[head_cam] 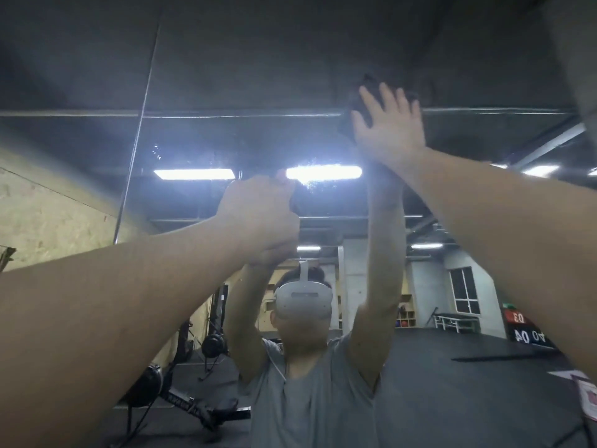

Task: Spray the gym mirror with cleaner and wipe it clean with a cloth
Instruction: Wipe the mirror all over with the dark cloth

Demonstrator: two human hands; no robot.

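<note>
A dark cloth (350, 111) is pressed flat against the upper mirror (226, 76) by the open right hand (389, 130). The left hand (261, 218) is clenched, apparently around a barely visible sprayer. Wiping is judged under way; droplets remain near the reflected lights, and how much is already clean cannot be told.

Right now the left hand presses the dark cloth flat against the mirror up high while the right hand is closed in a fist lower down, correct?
Hands are swapped. In the head view, the right hand presses the dark cloth flat against the mirror up high, while the left hand is the closed fist lower down.

mirrored "03" and "40 04" on a dark scoreboard (525, 331) reflected in the mirror (226, 92)
</note>
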